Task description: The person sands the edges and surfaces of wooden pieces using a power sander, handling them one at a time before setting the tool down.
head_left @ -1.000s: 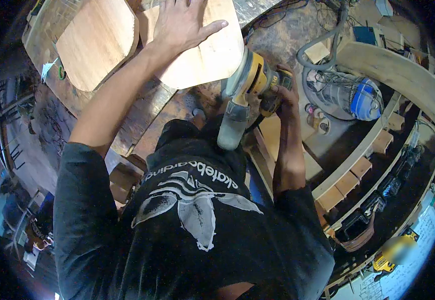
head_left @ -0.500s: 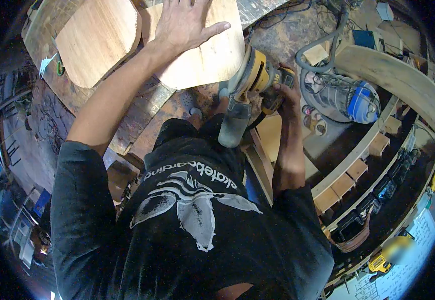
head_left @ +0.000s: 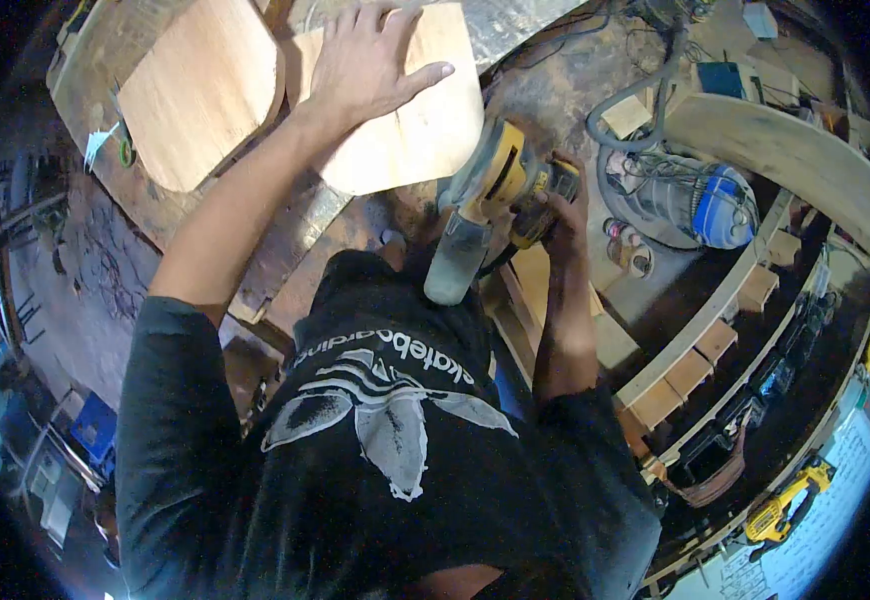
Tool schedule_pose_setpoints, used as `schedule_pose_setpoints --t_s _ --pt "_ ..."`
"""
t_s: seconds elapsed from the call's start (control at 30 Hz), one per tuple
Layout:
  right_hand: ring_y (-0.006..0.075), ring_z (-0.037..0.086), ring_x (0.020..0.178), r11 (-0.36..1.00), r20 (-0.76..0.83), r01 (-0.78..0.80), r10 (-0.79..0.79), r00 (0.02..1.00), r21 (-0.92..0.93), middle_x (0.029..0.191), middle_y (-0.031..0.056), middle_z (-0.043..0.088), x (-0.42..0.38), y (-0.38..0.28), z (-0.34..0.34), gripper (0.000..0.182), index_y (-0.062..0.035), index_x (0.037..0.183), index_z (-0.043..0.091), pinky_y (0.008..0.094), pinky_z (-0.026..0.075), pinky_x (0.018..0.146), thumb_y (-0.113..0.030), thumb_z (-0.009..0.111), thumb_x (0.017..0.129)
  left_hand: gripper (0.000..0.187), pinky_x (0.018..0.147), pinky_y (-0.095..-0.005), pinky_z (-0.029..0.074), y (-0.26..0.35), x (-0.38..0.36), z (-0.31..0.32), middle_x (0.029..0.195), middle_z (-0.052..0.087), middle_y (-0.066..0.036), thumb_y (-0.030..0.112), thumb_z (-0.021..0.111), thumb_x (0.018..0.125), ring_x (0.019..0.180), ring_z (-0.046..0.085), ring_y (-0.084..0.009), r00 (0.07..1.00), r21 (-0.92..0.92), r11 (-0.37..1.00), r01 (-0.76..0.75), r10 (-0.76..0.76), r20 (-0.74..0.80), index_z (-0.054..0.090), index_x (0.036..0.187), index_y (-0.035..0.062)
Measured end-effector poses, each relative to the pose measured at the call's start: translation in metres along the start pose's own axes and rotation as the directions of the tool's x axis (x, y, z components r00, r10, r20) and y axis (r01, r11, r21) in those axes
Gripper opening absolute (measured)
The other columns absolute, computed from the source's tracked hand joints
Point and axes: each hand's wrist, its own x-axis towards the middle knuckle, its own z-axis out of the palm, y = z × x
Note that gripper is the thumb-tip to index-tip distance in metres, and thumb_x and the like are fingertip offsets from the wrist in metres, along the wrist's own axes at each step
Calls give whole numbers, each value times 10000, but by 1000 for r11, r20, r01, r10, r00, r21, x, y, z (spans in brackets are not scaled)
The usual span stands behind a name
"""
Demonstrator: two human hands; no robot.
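Note:
My left hand (head_left: 370,65) lies flat with fingers spread on a pale wooden board (head_left: 410,140) with rounded corners. My right hand (head_left: 566,215) is wrapped around the body of a yellow and black cordless sander (head_left: 503,175). The sander is turned on its side, its pad against or very near the board's right edge; contact is hard to make out. A grey dust bag (head_left: 458,262) hangs from it toward my body. To the left, a second rounded wooden board (head_left: 205,95) lies on the worn workbench (head_left: 295,225).
A green tape roll (head_left: 126,153) sits at the bench's left. On my right are a blue and grey shop vacuum (head_left: 720,205) with its hose (head_left: 615,125), a curved wooden panel (head_left: 775,145), and shelving (head_left: 700,350) with wood blocks. A yellow power tool (head_left: 790,503) lies lower right.
The sander and my right hand have shifted slightly left and down along the board's edge. The board under my left hand sits a little lower in view, partly because the camera moved.

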Motion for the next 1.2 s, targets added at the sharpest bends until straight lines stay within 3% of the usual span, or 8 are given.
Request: schedule_pose_setpoints --t_s 0.4,0.47,0.6,0.77,1.0,1.03,1.1,1.2 --pt "249 709 862 988 -334 -35 -17 942 -148 1100 120 672 -68 -86 -79 695 -103 1365 544 386 637 689 -16 824 736 1104 1195 -586 306 20 16 -65 1485 480 -316 641 772 813 1429 402 -499 815 236 953 188 -285 504 261 1616 81" --pt "249 710 850 984 -340 -41 -21 940 -172 1098 121 671 -73 -98 -90 693 -106 1372 542 380 633 690 -20 824 744 1240 1244 -569 246 22 21 -74 1587 387 -268 613 876 695 1525 274 -459 840 216 951 -221 73 537 245 1623 86" --pt "233 685 977 931 -345 75 -206 916 -357 1158 119 636 -65 -118 -105 655 -66 1383 524 361 611 812 -63 746 767 1388 1247 -576 257 38 35 -70 1604 374 -201 500 981 458 1527 254 -460 686 105 917 -386 208 697 299 1596 94" --pt "228 674 899 944 -384 -14 -121 916 -331 1085 98 630 -58 -127 -123 673 -96 1384 520 362 608 752 -83 748 751 1379 1223 -560 301 39 51 -78 1469 465 -257 591 960 433 1447 367 -476 580 100 911 -399 167 797 358 1564 81" --pt "215 673 805 998 -334 -27 9 943 -51 1119 114 640 -36 -127 -133 648 -150 1349 523 349 597 683 1 730 754 1185 1187 -543 328 23 1 -60 1461 438 -301 783 753 715 1385 405 -463 849 83 993 -90 33 527 374 1542 23" --pt "215 673 805 999 -325 -26 11 945 -42 1119 114 640 -32 -125 -139 648 -150 1349 523 349 597 683 1 730 754 1163 1186 -559 319 34 -16 -51 1468 417 -324 794 718 748 1397 382 -480 917 120 981 151 -184 353 370 1544 20" --pt "201 666 806 997 -229 5 -24 973 -82 1160 111 632 -25 -122 -154 638 -149 1342 528 336 587 680 9 729 757 1105 1184 -619 278 47 -46 -28 1465 375 -380 800 650 819 1424 318 -542 870 -13 882 471 -461 175 363 1538 11" --pt "189 659 834 959 -229 -5 -63 971 -284 1165 94 635 -12 -137 -140 624 -151 1330 543 323 576 679 6 730 755 1014 1179 -650 244 75 -28 -23 1485 353 -384 746 627 861 1411 298 -585 786 157 794 588 -606 124 404 1511 0"
